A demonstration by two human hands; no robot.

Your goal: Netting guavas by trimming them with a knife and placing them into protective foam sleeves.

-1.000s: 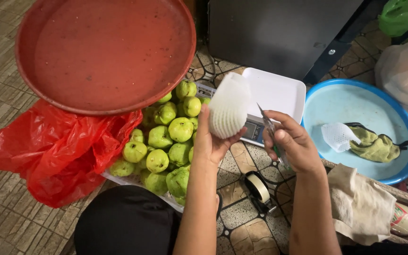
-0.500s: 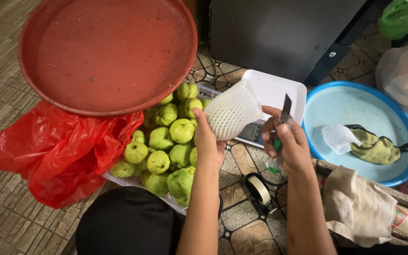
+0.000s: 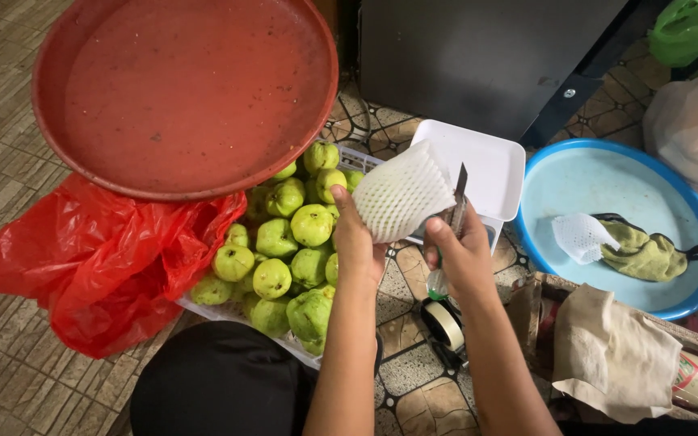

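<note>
Hands meet over the tiled floor, just in front of a white tray [image 3: 490, 165]. The left hand [image 3: 355, 242] grasps a white foam net sleeve [image 3: 401, 192] from below, fingers closed around its lower edge, so the sleeve stands up and leans toward the right. The right hand [image 3: 462, 254] is clenched around a small knife [image 3: 456, 211], blade pointing up and touching the sleeve's right side; its green handle end sticks out below the fist.

Left of the hands lies a crate of green guavas [image 3: 292, 250], partly under a big red basin [image 3: 183, 93]. A red plastic bag [image 3: 98, 258] is bunched beside the crate. To the right sits a blue basin [image 3: 555, 186] holding another piece of foam net [image 3: 579, 236] and a green cloth [image 3: 644, 252]. A roll of tape [image 3: 446, 323] lies on the floor below the right wrist, near a beige cloth [image 3: 616, 355].
</note>
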